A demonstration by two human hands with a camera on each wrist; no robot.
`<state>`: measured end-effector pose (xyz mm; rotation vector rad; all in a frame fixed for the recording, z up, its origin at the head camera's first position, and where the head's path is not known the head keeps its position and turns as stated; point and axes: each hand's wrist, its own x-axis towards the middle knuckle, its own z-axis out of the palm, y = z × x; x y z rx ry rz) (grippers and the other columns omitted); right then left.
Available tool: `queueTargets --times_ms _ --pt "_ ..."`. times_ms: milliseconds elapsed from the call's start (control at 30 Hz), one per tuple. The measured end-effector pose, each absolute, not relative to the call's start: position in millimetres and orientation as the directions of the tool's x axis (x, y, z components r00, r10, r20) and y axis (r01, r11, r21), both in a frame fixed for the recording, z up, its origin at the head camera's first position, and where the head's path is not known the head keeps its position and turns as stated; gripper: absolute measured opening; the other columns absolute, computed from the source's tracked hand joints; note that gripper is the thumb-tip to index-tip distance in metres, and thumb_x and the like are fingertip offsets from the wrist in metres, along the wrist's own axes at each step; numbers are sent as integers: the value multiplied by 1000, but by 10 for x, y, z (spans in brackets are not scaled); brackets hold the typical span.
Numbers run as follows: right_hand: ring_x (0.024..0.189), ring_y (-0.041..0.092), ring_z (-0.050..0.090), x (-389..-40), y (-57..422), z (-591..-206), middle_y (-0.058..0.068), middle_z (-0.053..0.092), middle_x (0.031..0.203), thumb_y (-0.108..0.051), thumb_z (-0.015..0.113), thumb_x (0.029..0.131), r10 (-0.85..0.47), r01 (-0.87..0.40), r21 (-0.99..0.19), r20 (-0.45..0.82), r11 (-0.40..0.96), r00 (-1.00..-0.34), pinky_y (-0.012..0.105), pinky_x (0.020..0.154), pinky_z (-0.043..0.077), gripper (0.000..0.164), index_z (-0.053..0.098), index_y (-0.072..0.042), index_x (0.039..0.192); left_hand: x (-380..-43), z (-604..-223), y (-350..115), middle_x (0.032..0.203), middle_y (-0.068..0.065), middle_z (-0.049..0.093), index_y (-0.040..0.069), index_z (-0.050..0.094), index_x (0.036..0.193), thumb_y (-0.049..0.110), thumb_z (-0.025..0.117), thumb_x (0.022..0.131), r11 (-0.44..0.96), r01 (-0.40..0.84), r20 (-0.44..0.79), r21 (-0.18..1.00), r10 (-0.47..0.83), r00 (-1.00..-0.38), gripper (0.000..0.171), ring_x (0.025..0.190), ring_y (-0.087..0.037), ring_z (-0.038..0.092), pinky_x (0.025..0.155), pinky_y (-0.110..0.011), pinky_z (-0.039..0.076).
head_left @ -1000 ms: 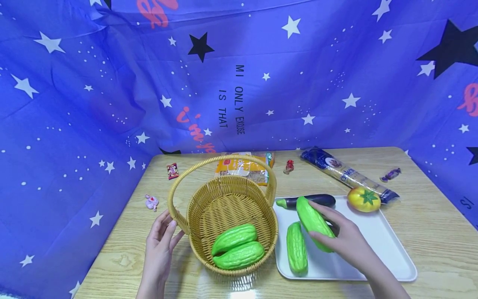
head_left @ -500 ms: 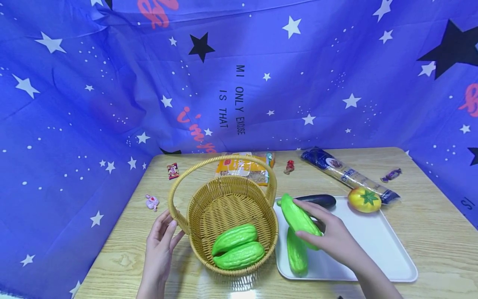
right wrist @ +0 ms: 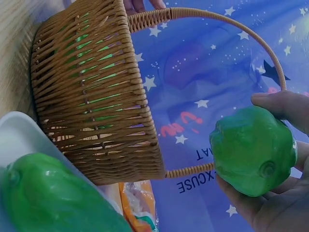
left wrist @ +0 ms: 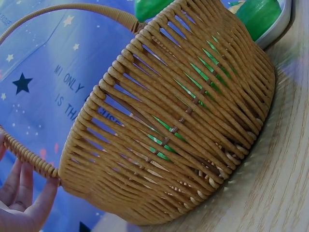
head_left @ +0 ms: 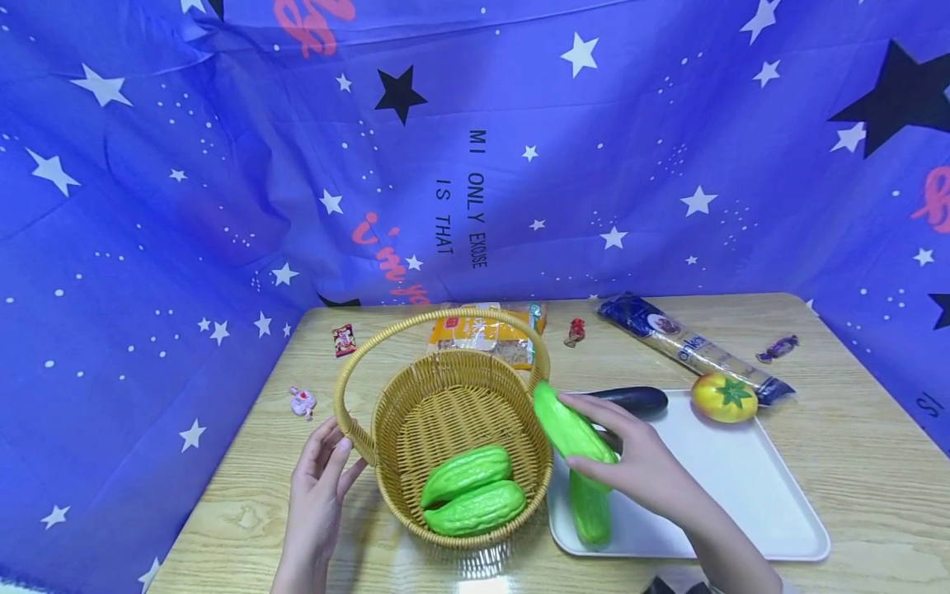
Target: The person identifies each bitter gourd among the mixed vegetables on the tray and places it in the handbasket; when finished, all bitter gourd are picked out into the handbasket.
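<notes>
My right hand [head_left: 638,458] grips a green bitter melon [head_left: 567,425] between thumb and fingers, raised beside the right rim of the wicker basket [head_left: 389,495]. In the right wrist view the end of this bitter melon [right wrist: 253,150] faces the camera. My left hand [head_left: 319,487] holds the basket at the lower left end of its handle; the thumb is at the joint in the left wrist view. Two more bitter melons [head_left: 475,507] lie side by side in the basket. Another bitter melon [head_left: 591,516] rests on the white tray [head_left: 712,495], partly hidden under the held one.
An eggplant [head_left: 634,400] lies along the tray's back edge, with a yellow persimmon-like fruit [head_left: 723,397] at its far corner. Behind are a long blue noodle packet [head_left: 690,346], an orange food bag [head_left: 512,351] and a red candy [head_left: 575,332]. Several other wrapped sweets lie around.
My right hand has carried the bitter melon leftward from over the tray to the basket's right rim. The left hand and basket have stayed in place.
</notes>
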<state>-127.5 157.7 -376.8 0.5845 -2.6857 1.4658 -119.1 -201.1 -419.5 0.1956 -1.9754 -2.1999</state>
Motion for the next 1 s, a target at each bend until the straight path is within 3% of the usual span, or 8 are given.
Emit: queueTargets --times_ms 167,367,633,1000 --pt "127 39 46 -1344 1532 -3739 14 47 142 -28 74 80 -331 -365 -779 213 511 -919 58 100 46 62 48 -25 137 -1190 -4192 -2012 121 7 51 6 37 137 19 46 100 -107 44 20 993 -219 -976 41 113 -1 54 92 -23 54" --pt "124 34 51 -1454 1458 -3705 7 53 138 -33 73 81 -379 -429 -743 252 513 -891 56 100 46 59 50 -29 135 -1190 -4191 -2012 122 7 51 6 37 138 19 46 100 -105 48 23 993 -220 -975 41 113 -2 54 92 -23 55" --pt "131 35 44 -1587 1338 -3674 7 50 141 -28 75 80 -427 -466 -733 261 496 -866 61 106 38 61 50 -27 136 -1185 -4199 -2011 121 6 52 6 37 138 20 47 100 -101 48 24 994 -224 -974 42 113 -2 54 92 -23 55" --pt "133 33 43 -1741 1271 -3603 6 52 140 -24 73 81 -477 -506 -718 271 479 -836 59 108 37 60 50 -23 136 -1193 -4202 -2006 120 8 52 5 38 137 18 47 99 -112 48 21 993 -232 -973 41 113 -1 54 92 -23 55"
